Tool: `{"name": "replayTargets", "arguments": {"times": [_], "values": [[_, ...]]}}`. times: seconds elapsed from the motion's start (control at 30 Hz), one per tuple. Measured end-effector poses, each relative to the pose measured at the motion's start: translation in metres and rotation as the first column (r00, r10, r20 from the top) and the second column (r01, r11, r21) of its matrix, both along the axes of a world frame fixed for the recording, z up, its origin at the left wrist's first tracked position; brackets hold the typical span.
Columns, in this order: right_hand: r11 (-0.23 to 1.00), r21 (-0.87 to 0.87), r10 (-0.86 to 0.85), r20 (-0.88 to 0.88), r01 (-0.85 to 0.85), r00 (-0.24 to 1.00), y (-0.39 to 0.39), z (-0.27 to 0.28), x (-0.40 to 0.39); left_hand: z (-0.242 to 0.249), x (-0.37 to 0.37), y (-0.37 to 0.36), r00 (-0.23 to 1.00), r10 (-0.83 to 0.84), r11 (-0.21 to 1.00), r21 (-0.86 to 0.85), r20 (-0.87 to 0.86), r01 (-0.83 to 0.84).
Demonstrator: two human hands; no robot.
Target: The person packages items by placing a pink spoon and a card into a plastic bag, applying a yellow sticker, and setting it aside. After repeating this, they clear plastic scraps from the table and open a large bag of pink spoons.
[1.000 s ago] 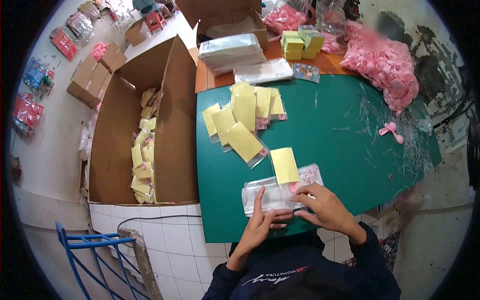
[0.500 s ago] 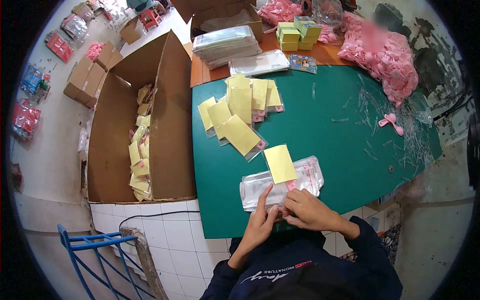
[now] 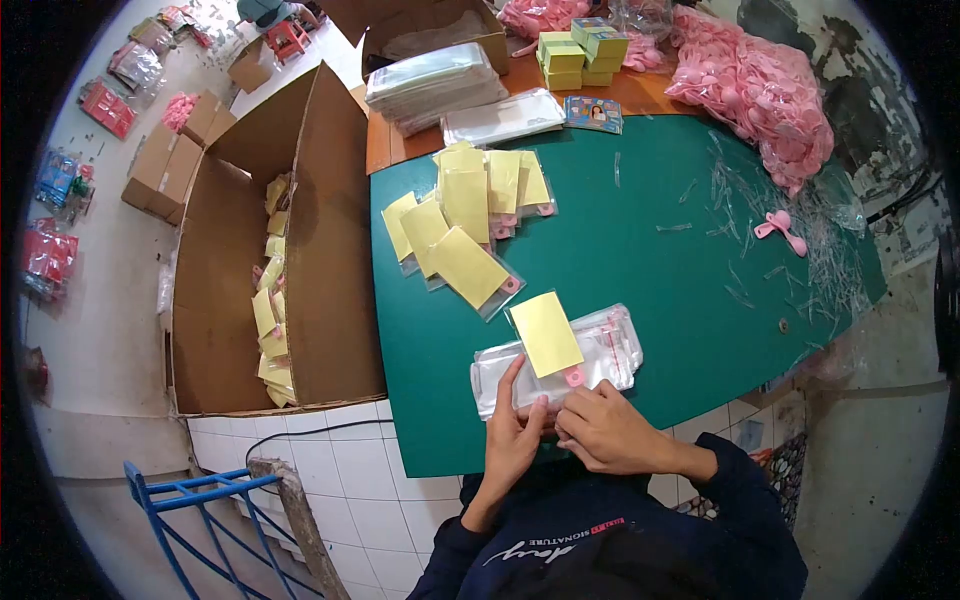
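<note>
A yellow card with a small pink piece at its lower end lies on a stack of clear plastic bags at the near edge of the green mat. My left hand rests flat on the stack's left end, fingers stretched. My right hand pinches at the near edge of the bags just below the pink piece. What its fingertips grip is hidden.
Several bagged yellow cards lie fanned out on the mat's left. An open cardboard box with more of them stands at the left. Pink items in bags, yellow-green boxes, bag stacks and a pink bow sit farther off.
My right hand has slid left and nearer along the stack's near edge, under the pink piece. My left hand stays on the stack's left end. The view has shifted slightly.
</note>
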State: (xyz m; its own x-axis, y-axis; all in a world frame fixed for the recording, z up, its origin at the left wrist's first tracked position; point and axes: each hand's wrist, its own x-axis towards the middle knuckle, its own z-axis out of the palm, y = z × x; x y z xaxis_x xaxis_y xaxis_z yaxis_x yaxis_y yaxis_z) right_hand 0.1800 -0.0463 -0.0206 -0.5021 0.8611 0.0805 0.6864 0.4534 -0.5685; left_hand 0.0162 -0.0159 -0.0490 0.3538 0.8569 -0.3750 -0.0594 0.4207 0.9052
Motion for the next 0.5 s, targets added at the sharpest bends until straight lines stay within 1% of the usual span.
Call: {"name": "replayTargets", "arguments": {"times": [0.07,0.1,0.2,0.27,0.33,0.37,0.43,0.47,0.5], "values": [[1.000,0.015,0.013,-0.015,-0.013,1.000,-0.002,0.000,-0.002,-0.006,-0.002,0.000,0.996,-0.054,0.995,0.080,-0.075,0.060],[1.000,0.022,0.019,-0.022,-0.018,1.000,-0.002,0.000,-0.002,-0.006,-0.002,0.001,0.995,-0.051,0.993,0.098,-0.084,0.059],[0.998,-0.059,0.007,-0.091,-0.012,0.996,-0.002,0.005,0.005,-0.004,0.000,0.002,0.992,-0.025,0.987,0.154,-0.125,0.044],[0.984,-0.151,0.072,-0.178,-0.100,0.981,-0.002,0.013,0.012,0.000,0.003,0.002,0.984,0.020,0.980,0.198,-0.174,0.016],[0.956,-0.221,0.134,-0.264,-0.195,0.955,0.001,0.023,0.031,0.003,0.003,0.003,0.991,0.046,0.991,0.129,-0.123,-0.030],[0.938,-0.248,0.163,-0.306,-0.244,0.938,0.007,0.028,0.049,0.003,0.003,0.003,0.993,0.060,0.994,0.093,-0.098,-0.051],[0.891,-0.321,0.190,-0.379,-0.321,0.906,0.019,0.047,0.105,0.003,-0.001,0.003,0.996,0.020,0.998,0.056,-0.082,-0.015],[0.919,-0.280,0.126,-0.454,-0.276,0.882,0.018,0.053,0.142,0.003,-0.003,0.003,0.998,-0.006,0.999,0.041,-0.070,0.009],[0.953,-0.157,0.116,-0.600,-0.259,0.791,0.020,0.047,0.194,0.002,-0.005,0.004,0.998,-0.017,0.999,0.037,-0.060,0.020]]}}
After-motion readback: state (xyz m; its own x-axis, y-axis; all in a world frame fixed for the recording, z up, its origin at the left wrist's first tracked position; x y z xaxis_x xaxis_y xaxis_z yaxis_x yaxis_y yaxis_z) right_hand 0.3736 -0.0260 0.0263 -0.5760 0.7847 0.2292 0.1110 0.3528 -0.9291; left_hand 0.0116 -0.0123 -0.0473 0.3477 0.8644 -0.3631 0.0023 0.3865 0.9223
